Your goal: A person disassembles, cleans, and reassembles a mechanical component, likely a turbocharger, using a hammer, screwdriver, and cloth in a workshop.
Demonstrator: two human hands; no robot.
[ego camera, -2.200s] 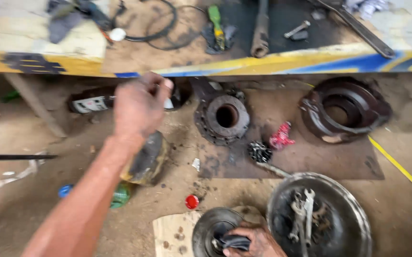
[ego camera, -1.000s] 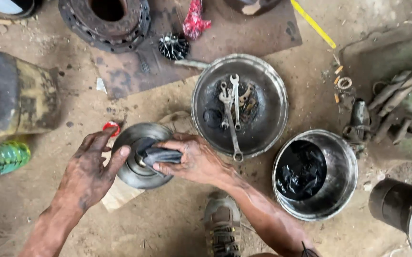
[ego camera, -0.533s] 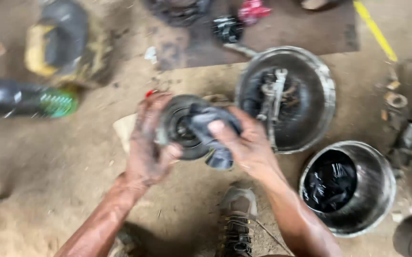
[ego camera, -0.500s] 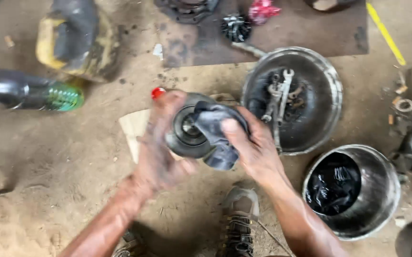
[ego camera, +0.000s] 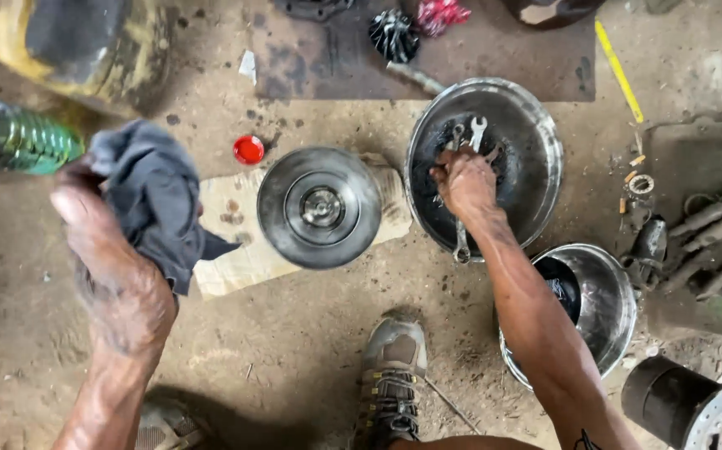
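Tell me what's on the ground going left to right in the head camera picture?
Green bottle → dark rag in the left hand → red cap → round metal disc → right hand in the tool pan → steel bowl.

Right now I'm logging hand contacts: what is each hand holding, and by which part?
The left hand grips a dark grey rag by its bunched middle. The right hand reaches among wrenches in the metal bowl; its grasp cannot be told.
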